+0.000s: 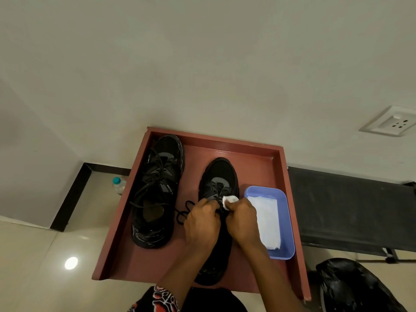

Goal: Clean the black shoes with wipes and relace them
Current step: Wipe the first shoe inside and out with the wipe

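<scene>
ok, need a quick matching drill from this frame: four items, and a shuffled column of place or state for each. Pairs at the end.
Things:
1. left shoe
2. right shoe
3. crumpled wipe
4. blue tub

Place or state:
A. pinched in the right hand
B. holds a stack of white wipes
C. untouched, by the tray's left wall
D. under both hands, mid-tray

Pairs: 1-C, 2-D, 3-A, 4-B

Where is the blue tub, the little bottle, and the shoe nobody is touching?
blue tub (284,221), head view, right wall.
little bottle (117,180), head view, teal cap.
untouched shoe (157,190), head view, laced tongue.
</scene>
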